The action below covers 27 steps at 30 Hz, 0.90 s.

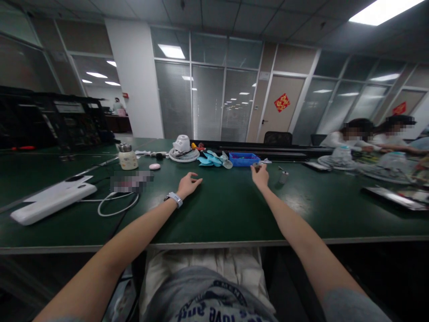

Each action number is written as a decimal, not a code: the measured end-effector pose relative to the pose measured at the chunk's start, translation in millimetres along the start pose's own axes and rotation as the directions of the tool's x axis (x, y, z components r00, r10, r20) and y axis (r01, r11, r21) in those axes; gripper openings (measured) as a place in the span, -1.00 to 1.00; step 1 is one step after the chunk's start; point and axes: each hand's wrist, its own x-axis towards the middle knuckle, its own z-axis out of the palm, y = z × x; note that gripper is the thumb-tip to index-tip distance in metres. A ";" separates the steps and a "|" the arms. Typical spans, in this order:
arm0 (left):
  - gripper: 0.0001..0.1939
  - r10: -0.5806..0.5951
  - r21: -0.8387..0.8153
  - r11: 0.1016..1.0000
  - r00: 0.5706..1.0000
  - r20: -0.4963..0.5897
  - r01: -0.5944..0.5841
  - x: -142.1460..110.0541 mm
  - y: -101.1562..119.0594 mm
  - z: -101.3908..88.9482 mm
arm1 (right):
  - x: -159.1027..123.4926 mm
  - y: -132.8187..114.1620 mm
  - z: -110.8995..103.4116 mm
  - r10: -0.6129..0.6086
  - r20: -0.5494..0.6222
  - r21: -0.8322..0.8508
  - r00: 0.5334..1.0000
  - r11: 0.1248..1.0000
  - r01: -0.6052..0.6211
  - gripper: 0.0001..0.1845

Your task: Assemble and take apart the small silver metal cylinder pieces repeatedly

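Where the dark green tabletop (217, 214) stretches ahead, glass partitions (208, 103) stand at twelve o'clock and a door (281, 118) with a red diamond sign (282, 103) at one. Counted on the table: one white fan housing (182, 144), one blue tray (244, 162) just past twelve, one metal cylinder (283, 177) at one, one bottle (128, 158) at eleven, one long white case (53, 203) at ten; pale blue blades (212, 158) lie at twelve. At least two people (358, 134) sit at two. The left hand (190, 184) is half open, fingers loosely curved, holding nothing. The right hand (260, 178) pinches a small part (257, 166) just beside the tray.
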 end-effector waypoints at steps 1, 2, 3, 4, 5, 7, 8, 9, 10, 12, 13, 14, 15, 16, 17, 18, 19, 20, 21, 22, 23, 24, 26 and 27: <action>-0.60 -0.019 0.001 1.000 1.000 -0.014 0.019 0.7 -0.1 0.2 | 7.1 9.9 -8.0 0.072 -0.027 -0.054 0.997 0.996 -0.073 -0.62; -0.64 -0.032 -0.001 0.999 0.999 -0.028 0.032 1.6 -0.4 0.5 | 12.2 18.5 -14.2 0.137 -0.043 -0.093 0.990 0.986 -0.141 -0.61; -0.67 -0.043 -0.007 0.999 0.998 -0.042 0.042 2.6 -1.1 0.9 | 15.5 25.8 -18.5 0.188 -0.049 -0.121 0.981 0.974 -0.193 -0.59; -0.70 -0.048 -0.018 0.999 0.997 -0.053 0.047 3.6 -1.9 1.2 | 17.5 31.9 -20.9 0.224 -0.044 -0.142 0.974 0.963 -0.228 -0.57; -0.73 -0.053 -0.031 0.998 0.997 -0.063 0.051 4.5 -2.9 1.6 | 18.6 36.8 -21.9 0.249 -0.035 -0.157 0.968 0.955 -0.251 -0.56; -0.74 -0.060 -0.058 0.997 0.995 -0.082 0.055 5.8 -5.0 2.1 | 19.4 43.7 -21.1 0.286 -0.020 -0.170 0.958 0.943 -0.285 -0.53; -0.74 -0.060 -0.067 0.996 0.994 -0.091 0.054 6.1 -5.9 2.2 | 19.6 46.0 -20.1 0.303 -0.016 -0.168 0.953 0.939 -0.301 -0.52; -0.74 -0.058 -0.073 0.996 0.993 -0.099 0.051 6.3 -6.5 2.2 | 19.8 47.6 -19.2 0.316 -0.013 -0.165 0.949 0.935 -0.314 -0.52; -0.74 -0.053 -0.077 0.996 0.993 -0.106 0.045 6.3 -6.9 2.1 | 20.0 48.4 -18.6 0.329 -0.009 -0.161 0.944 0.932 -0.326 -0.51; -0.74 -0.044 -0.083 0.996 0.992 -0.122 0.033 5.9 -6.8 1.4 | 20.0 47.2 -18.3 0.340 -0.020 -0.155 0.940 0.928 -0.339 -0.46; -0.74 -0.039 -0.085 0.996 0.990 -0.133 0.028 5.6 -6.4 0.9 | 19.4 44.7 -18.4 0.326 -0.051 -0.154 0.944 0.931 -0.330 -0.41; -0.74 -0.039 -0.085 0.996 0.988 -0.147 0.027 5.2 -5.9 0.3 | 18.0 40.6 -18.3 0.287 -0.104 -0.155 0.952 0.941 -0.301 -0.36; -0.74 -0.042 -0.086 0.996 0.986 -0.160 0.028 4.9 -5.3 -0.1 | 15.6 34.7 -17.8 0.218 -0.168 -0.160 0.961 0.956 -0.245 -0.33; -0.74 -0.048 -0.088 0.996 0.984 -0.173 0.033 4.7 -4.8 -0.5 | 11.8 27.0 -16.4 0.120 -0.223 -0.171 0.967 0.972 -0.160 -0.32; -0.73 -0.054 -0.092 0.995 0.982 -0.184 0.037 4.6 -4.5 -0.7 | 6.4 17.6 -13.8 0.001 -0.248 -0.186 0.969 0.981 -0.049 -0.35; -0.73 -0.059 -0.096 0.995 0.979 -0.193 0.041 4.6 -4.5 -0.8 | -0.8 6.7 -9.9 -0.125 -0.228 -0.196 0.966 0.977 0.080 -0.39; -0.72 -0.062 -0.099 0.994 0.977 -0.202 0.043 4.7 -4.7 -0.8 | -9.9 -5.3 -4.6 -0.250 -0.164 -0.192 0.954 0.957 0.217 -0.45; -0.72 -0.064 -0.101 0.994 0.976 -0.210 0.043 4.9 -5.1 -0.8 | -20.8 -17.8 2.1 -0.369 -0.066 -0.165 0.927 0.920 0.354 -0.50; -0.71 -0.064 -0.101 0.994 0.974 -0.218 0.043 5.0 -5.7 -0.9 | -33.2 -30.4 9.9 -0.476 0.050 -0.116 0.878 0.870 0.479 -0.54; -0.70 -0.067 -0.097 0.994 0.972 -0.226 0.045 5.2 -6.4 -1.1 | -46.4 -42.6 18.4 -0.572 0.164 -0.046 0.804 0.810 0.585 -0.57; -0.69 -0.071 -0.091 0.995 0.969 -0.237 0.051 5.3 -7.1 -1.5 | -59.9 -53.8 27.1 -0.650 0.263 0.035 0.713 0.745 0.667 -0.58; -0.69 -0.078 -0.083 0.995 0.965 -0.249 0.059 5.3 -7.8 -2.0 | -73.0 -63.8 35.7 -0.711 0.340 0.117 0.616 0.682 0.722 -0.58; -0.67 -0.092 -0.063 0.995 0.958 -0.273 0.077 5.1 -8.7 -3.1 | -95.0 -79.1 50.8 -0.776 0.436 0.242 0.456 0.589 0.771 -0.56; -0.67 -0.096 -0.054 0.995 0.955 -0.282 0.084 5.0 -8.9 -3.6 | -103.1 -84.2 56.8 -0.787 0.467 0.282 0.403 0.564 0.776 -0.56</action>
